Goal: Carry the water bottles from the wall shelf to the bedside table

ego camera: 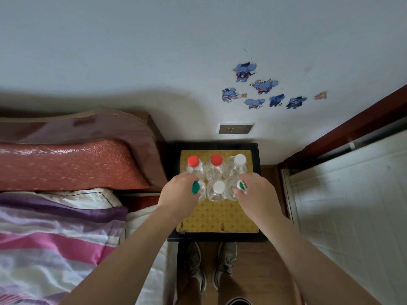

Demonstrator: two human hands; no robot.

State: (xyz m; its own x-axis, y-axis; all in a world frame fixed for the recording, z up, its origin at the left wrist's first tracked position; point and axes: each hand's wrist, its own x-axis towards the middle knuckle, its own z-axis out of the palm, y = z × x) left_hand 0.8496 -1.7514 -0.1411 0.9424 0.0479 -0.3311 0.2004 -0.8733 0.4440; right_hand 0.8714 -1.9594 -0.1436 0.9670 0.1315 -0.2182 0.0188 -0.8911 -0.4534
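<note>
forearms (123, 249) stretching ahead, i'm gripping the green-capped bottle (195, 187) with my left hand (178, 191), the leaf-capped bottle (242, 186) with my right hand (254, 191); both are standing upright directly beneath, on the bedside table (220, 238).

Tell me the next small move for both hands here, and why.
Probably let go: the left hand grips the green-capped bottle and the right hand the logo-capped bottle, both apparently standing on the bedside table, flanking the front white-capped bottle.
</note>
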